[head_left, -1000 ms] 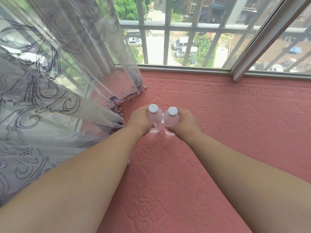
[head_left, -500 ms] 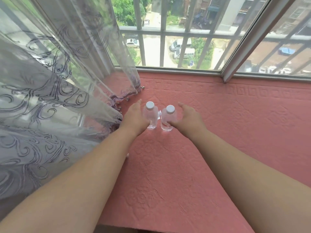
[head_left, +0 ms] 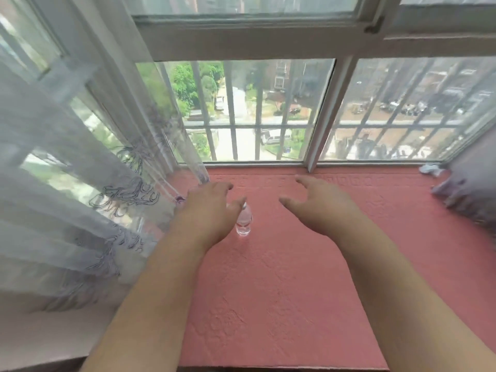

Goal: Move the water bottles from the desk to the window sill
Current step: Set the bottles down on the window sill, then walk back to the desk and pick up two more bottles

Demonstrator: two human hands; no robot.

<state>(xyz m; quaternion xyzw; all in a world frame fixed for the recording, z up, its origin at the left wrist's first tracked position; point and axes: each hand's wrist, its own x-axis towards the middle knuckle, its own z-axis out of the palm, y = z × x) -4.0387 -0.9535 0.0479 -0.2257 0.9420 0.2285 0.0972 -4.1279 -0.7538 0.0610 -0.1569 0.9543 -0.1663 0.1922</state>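
- Head view shows one small clear plastic water bottle (head_left: 243, 222) standing upright on the pink textured window sill (head_left: 281, 291), its long axis vertical.
- Left hand (head_left: 208, 210) hovers above and just to the left of this bottle, with fingers spread and relaxed, holding nothing; its thumb covers the bottle's cap.
- Right hand (head_left: 319, 204) is also open and empty, fingers spread, well apart from the bottle on the right side.
- A second bottle is not visible; I cannot tell if it is hidden behind the left hand.
- Sheer white patterned curtain (head_left: 80, 183) hangs close to the left hand.
- In my judgement the bottle is already placed, and the left hand is the nearer one, so it must take care not to knock it.
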